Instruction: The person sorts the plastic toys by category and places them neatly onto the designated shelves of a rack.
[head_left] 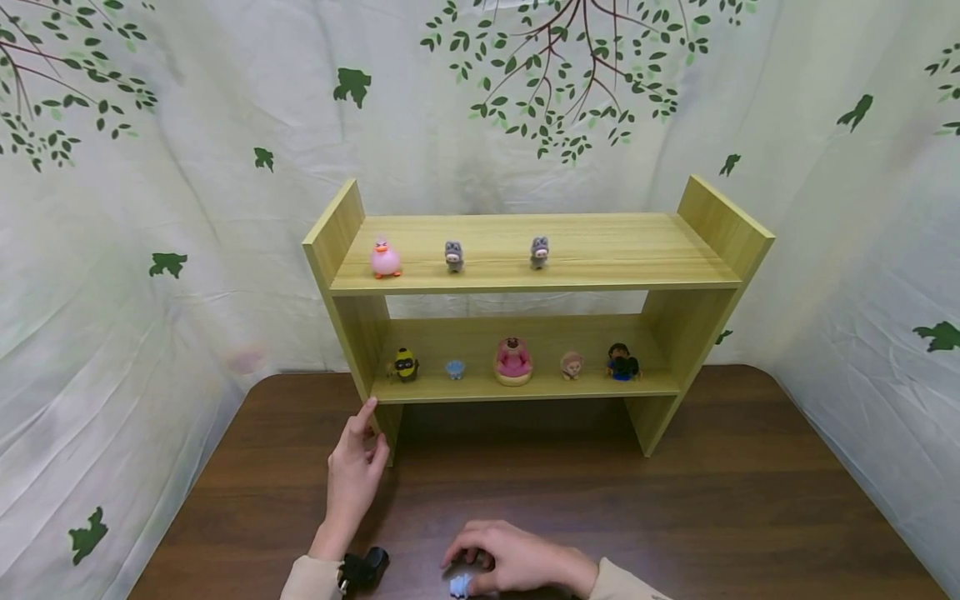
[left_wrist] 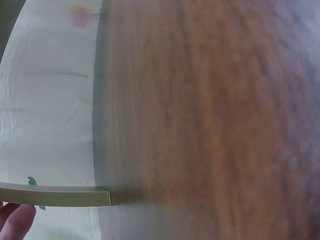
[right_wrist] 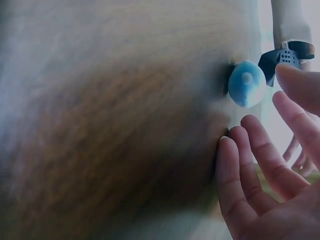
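Observation:
My left hand (head_left: 356,467) is at the left side panel of a light wooden shelf (head_left: 525,397), its index fingertip at the front edge by the lower board. In the left wrist view its fingers (left_wrist: 20,222) lie along one side of the panel edge (left_wrist: 60,196). My right hand (head_left: 521,554) is low over the table, beside a small light-blue and white toy (head_left: 459,586). The right wrist view shows the toy (right_wrist: 246,84) as a rounded blue shape near the tips of the thumb and index finger, with the fingers spread apart.
On the top board stand a pink duck figure (head_left: 386,260) and two grey figures (head_left: 453,257). The lower board holds a yellow figure (head_left: 406,365), a blue cup-like piece (head_left: 455,368), a pink bear (head_left: 513,361) and others. Brown table (head_left: 735,500) beneath; leaf-print curtain (head_left: 225,208) behind.

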